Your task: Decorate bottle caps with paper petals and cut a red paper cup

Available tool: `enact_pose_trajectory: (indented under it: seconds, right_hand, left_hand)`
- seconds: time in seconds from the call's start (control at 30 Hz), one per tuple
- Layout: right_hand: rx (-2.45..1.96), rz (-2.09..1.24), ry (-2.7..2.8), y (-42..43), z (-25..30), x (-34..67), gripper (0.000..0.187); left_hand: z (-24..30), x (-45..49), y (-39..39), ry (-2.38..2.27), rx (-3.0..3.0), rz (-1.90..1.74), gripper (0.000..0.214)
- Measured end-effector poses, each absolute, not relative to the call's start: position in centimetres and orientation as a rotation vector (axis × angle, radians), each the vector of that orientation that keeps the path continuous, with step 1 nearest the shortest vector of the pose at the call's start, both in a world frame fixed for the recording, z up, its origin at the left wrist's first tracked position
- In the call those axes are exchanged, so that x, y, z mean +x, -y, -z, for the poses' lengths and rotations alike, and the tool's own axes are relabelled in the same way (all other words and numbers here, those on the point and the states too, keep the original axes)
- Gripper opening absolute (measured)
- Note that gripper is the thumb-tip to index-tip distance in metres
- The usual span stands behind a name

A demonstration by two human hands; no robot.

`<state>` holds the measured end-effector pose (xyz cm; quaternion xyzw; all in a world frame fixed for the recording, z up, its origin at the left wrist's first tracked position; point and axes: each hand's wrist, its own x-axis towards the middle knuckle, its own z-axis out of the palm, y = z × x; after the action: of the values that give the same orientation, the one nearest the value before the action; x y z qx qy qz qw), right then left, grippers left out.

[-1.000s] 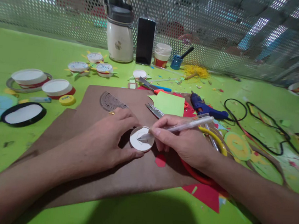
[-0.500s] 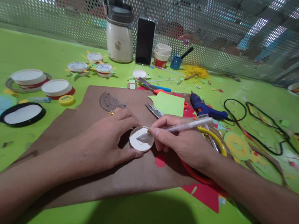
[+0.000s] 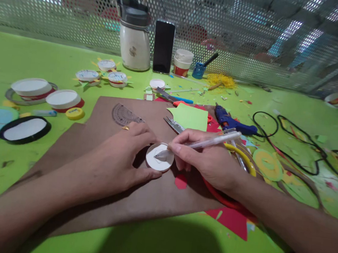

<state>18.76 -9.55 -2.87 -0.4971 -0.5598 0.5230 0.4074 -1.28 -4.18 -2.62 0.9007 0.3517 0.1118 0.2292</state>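
A small white round lid [image 3: 158,159] lies on a brown sheet of paper [image 3: 137,195] on the green table. My left hand [image 3: 120,159] curls round the lid's left side, thumb and fingers pressed against its rim, holding it in place. My right hand [image 3: 206,158] pinches a clear white pen [image 3: 212,140], and the pen's tip rests on the lid's top face, where thin drawn lines show.
A protractor [image 3: 124,115], scissors [image 3: 173,124], a green paper square [image 3: 189,117] and a blue glue gun [image 3: 232,122] with black cable lie behind my hands. White lids [image 3: 60,98] sit at the left. A jug [image 3: 135,38], phone [image 3: 163,46] and pots stand by the mesh wall.
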Motion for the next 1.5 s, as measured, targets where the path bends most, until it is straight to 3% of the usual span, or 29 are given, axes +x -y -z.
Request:
enact_pose_trajectory:
  seconds: [0.67,0.9,1.07,1.37,1.5]
  right_hand:
    - [-1.121,-1.328,1.209,9.1,3.5,19.0,0.015]
    - [-1.012,-1.273,1.088,8.7,3.8,19.1,0.031]
    - [-1.144,-1.093,1.165,8.9,3.4,19.2,0.023]
    - [-1.260,-1.069,1.396,9.4,2.4,19.2,0.023]
    - [-1.256,-1.051,1.408,9.2,2.5,19.1,0.021]
  left_hand:
    - [2.7,-1.4,4.1,-0.952,2.513,-0.318,0.039]
    - [2.3,-1.1,4.2,-1.027,2.432,-0.330,0.040]
    - [2.1,-1.1,4.3,-1.039,2.377,-0.393,0.044]
    - [2.0,-1.2,4.5,-0.956,2.426,-0.488,0.053]
    - [1.9,-1.2,4.6,-0.908,2.479,-0.518,0.047]
